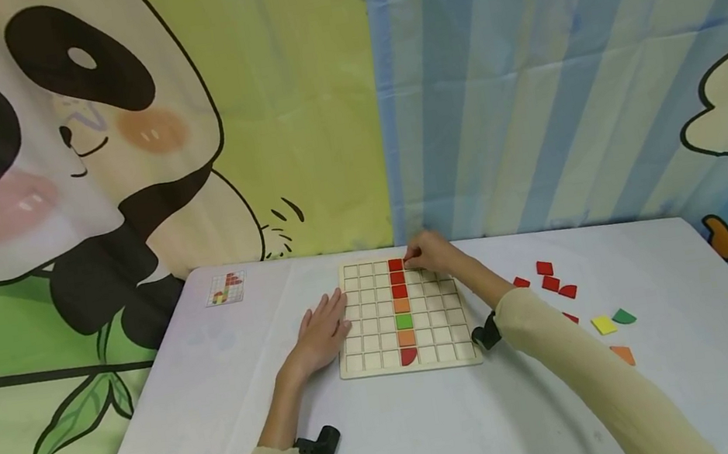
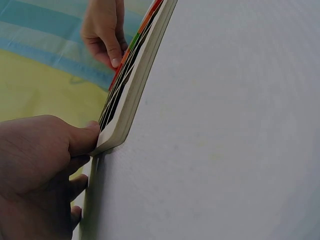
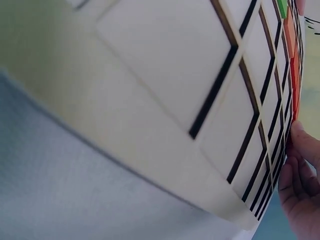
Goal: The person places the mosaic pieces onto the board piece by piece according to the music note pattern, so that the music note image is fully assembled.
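Observation:
A pale gridded board (image 1: 371, 326) lies flat on the table. One of its columns holds red tiles (image 1: 398, 278) at the far end, then orange tiles (image 1: 402, 305), a green tile (image 1: 404, 321) and a red quarter-round tile (image 1: 408, 357) at the near end. My left hand (image 1: 320, 335) rests along the board's left edge with straight fingers; its thumb (image 2: 85, 137) touches the rim. At the far edge, my right hand (image 1: 434, 252) pinches what looks like a red tile beside the column's top. The fingers mostly hide that piece.
Loose red tiles (image 1: 550, 283), a yellow tile (image 1: 603, 325), a green piece (image 1: 624, 316) and an orange piece (image 1: 623, 354) lie right of the board. A pattern card (image 1: 226, 288) lies at the far left. Printed curtains (image 1: 318, 108) hang behind the table (image 1: 424, 438).

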A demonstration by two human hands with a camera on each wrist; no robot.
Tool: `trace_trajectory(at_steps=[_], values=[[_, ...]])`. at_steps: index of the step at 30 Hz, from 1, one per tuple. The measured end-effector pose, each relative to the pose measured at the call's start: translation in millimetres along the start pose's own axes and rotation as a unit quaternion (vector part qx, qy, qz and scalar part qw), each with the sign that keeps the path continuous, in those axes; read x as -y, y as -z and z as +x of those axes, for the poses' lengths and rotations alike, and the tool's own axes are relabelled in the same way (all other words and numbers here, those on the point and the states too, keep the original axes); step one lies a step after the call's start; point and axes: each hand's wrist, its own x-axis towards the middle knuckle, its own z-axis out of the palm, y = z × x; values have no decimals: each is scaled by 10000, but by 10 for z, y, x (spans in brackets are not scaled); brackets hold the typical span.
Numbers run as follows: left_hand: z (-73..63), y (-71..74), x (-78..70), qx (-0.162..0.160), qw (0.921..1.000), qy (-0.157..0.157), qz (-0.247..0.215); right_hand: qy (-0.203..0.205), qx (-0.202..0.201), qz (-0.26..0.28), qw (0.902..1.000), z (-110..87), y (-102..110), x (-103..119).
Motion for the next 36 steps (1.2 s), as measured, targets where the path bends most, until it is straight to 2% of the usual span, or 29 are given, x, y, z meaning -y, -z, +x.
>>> trace_trajectory(at_steps=[5,11,15,19,21,25,29,36], values=[[2,-10,9,-6,10000,-44,-25,-18,57,-201,9998,0,-34,-6],[7,-20,10,-47,9999,-93,28,190,-33,-526,9984,-11,-51,25],[22,-41,14,-14,9999,-112,51,579,-154,-975,9934,-58,-72,61],[22,-50,22,0,9999,-88,75,1177,-298,-1507,9811,-146,-90,119],[19,-47,29,-50,9999,-61,99,1391,-365,-1583,9769,-210,-81,156],[19,-40,22,-44,9999,-93,38,1324,-355,-1428,9802,-460,15,209],[18,-40,22,-47,10000,-82,5,1155,-219,-1194,9859,-834,166,178],[-2,-47,23,-91,9999,-42,25,559,-83,-994,9934,-1614,375,-158]])
